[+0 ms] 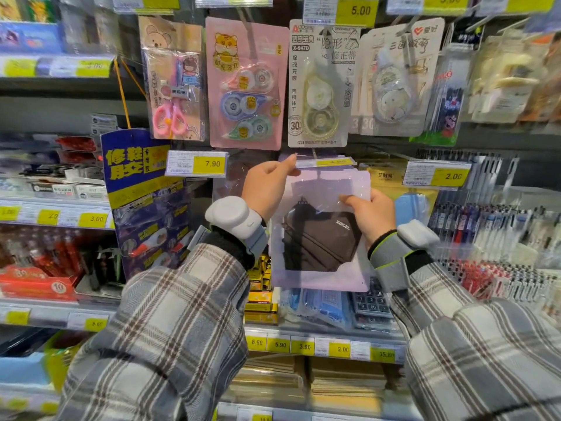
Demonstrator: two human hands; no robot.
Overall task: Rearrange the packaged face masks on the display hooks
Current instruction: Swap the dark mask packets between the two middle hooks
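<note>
The mask package (318, 235) was held between both grips: left grip (267, 186) pinched its top corner, right grip (372, 214) clasped its side edge. Judged light, floppy and slippery; best taken by the top edge.

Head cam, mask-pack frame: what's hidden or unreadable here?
1. The display hook: head view, covered by the lilac plastic pack holding a black face mask; whether the pack is on or off it, cannot tell.
2. Fingers of the right hand: head view, behind the pack; only the thumb shows.
3. Price on the yellow shelf label above the pack: head view, motion-blurred.
</note>
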